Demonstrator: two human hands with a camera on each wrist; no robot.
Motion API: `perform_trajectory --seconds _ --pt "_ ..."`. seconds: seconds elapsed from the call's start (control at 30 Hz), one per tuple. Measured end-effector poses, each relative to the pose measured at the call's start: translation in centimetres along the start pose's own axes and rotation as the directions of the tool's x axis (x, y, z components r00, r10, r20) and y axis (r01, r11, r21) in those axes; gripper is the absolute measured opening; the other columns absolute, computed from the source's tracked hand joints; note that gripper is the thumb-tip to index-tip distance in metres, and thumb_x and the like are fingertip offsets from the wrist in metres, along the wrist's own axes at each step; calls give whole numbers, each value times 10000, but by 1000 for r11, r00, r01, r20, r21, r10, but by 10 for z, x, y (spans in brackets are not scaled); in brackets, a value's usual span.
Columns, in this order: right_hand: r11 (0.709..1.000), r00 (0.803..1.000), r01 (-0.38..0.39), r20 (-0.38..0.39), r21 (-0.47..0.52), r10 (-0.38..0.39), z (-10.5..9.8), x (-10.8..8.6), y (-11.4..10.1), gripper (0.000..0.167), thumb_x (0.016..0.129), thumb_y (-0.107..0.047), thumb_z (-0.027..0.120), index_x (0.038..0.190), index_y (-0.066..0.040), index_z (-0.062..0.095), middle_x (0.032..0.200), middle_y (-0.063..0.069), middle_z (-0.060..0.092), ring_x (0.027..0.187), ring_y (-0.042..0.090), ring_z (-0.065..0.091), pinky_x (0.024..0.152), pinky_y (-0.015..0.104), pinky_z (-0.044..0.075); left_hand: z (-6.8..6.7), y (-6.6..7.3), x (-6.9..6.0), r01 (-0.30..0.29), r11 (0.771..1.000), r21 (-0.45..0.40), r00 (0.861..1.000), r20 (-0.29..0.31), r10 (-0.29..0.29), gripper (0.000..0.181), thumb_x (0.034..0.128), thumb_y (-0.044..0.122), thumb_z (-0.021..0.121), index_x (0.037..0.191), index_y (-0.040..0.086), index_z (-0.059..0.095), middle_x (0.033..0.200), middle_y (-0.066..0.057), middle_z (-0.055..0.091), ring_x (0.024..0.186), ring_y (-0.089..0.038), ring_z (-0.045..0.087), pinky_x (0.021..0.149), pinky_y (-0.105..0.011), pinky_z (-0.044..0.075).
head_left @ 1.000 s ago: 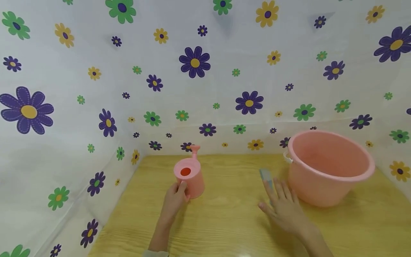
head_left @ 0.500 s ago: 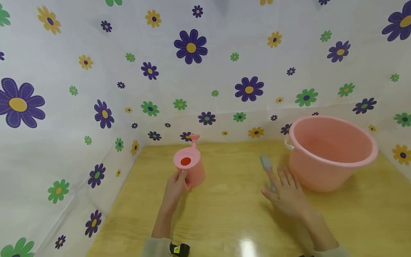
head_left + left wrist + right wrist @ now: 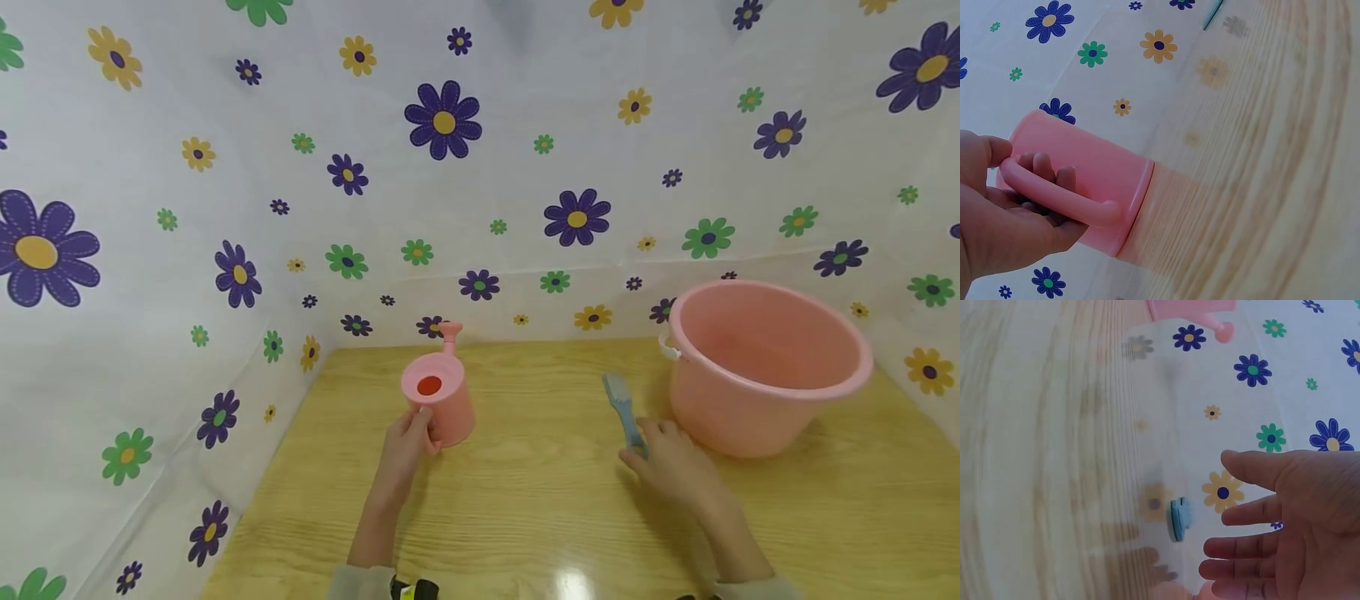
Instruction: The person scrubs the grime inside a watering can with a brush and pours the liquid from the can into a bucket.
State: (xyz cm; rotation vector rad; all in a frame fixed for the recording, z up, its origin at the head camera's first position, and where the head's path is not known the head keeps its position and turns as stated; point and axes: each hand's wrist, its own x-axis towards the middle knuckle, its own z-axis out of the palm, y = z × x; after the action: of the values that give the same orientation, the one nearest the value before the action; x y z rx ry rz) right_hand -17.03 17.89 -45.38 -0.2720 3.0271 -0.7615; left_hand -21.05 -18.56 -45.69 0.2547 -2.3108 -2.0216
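Two pink vessels, apparently plastic, on a wooden table (image 3: 525, 492); grain long and wavy, surface glossy enough to mirror flowers in the wrist views. Behind, we see a white sheet (image 3: 405, 200), smooth with a few creases, printed with purple, green and yellow daisies.

Taking the table's middle as the dial's hub: watering can (image 3: 452, 417) at 10 o'clock, upright. Smooth cylinder, soft pink, pale top with a round hole showing red. Its narrow spout ends in a flared rose towards 12; the curved, rounded handle faces 6. Left hand (image 3: 401, 450) is clamped on that handle, thumb over the top of the curve, fingers bent through the loop.

Brush (image 3: 622, 407) at 1 o'clock, lying on the wood: slim, blue, flat-looking, pale bristled head pointing towards 11, handle end towards 5. Right hand (image 3: 675, 467) is at the handle end, in the head view with thumb and forefinger near either side of it. The right wrist view shows us straight fingers, spread apart; we cannot tell whether any touches the brush.

Tub (image 3: 750, 425) at 2 o'clock, just beyond the right hand: round, deep, tapering downward, thick rolled rim, white handle fitting on its 9 o'clock side.
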Motion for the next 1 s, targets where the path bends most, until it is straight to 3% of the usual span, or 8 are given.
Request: perform_trajectory --seconds 0.2,0.33,0.43,0.8,1.0 --pt "998 998 -55 -14 41 55 3 8 -4 483 953 -280 636 1259 84 551 984 144 593 945 305 565 790 525 488 1 -1 -1 17 999 -48 1000 14 -16 299 1028 263 471 902 8 566 810 -64 562 794 -195 539 746 -295 472" --pt "993 993 -112 -32 40 113 6 10 -5 292 937 -245 652 987 37 598 829 100 540 749 246 522 629 438 458 2 -2 0 24 998 -60 999 26 -23 320 1043 291 435 904 23 540 811 -48 533 773 -165 518 729 -289 481" --pt "988 988 -147 -38 48 148 9 11 -3 248 927 -213 658 819 -19 548 755 90 501 652 223 475 547 381 403 3 -4 1 18 999 -51 1000 26 -16 338 1052 313 413 902 32 525 809 -41 513 762 -161 503 720 -285 483" --pt "983 984 -169 -38 69 172 15 12 1 257 906 -212 623 729 -48 533 736 93 479 621 223 465 503 340 361 11 -2 -3 -2 989 -148 1000 -27 -2 314 1058 262 415 819 65 469 755 -6 423 709 -141 432 646 -244 405" --pt "986 987 -154 -31 59 156 16 13 2 254 910 -229 625 751 -45 550 758 98 481 648 230 466 519 354 366 13 -8 -1 -88 996 32 991 -101 91 169 948 135 598 839 52 498 730 -4 434 682 -132 438 597 -232 371"
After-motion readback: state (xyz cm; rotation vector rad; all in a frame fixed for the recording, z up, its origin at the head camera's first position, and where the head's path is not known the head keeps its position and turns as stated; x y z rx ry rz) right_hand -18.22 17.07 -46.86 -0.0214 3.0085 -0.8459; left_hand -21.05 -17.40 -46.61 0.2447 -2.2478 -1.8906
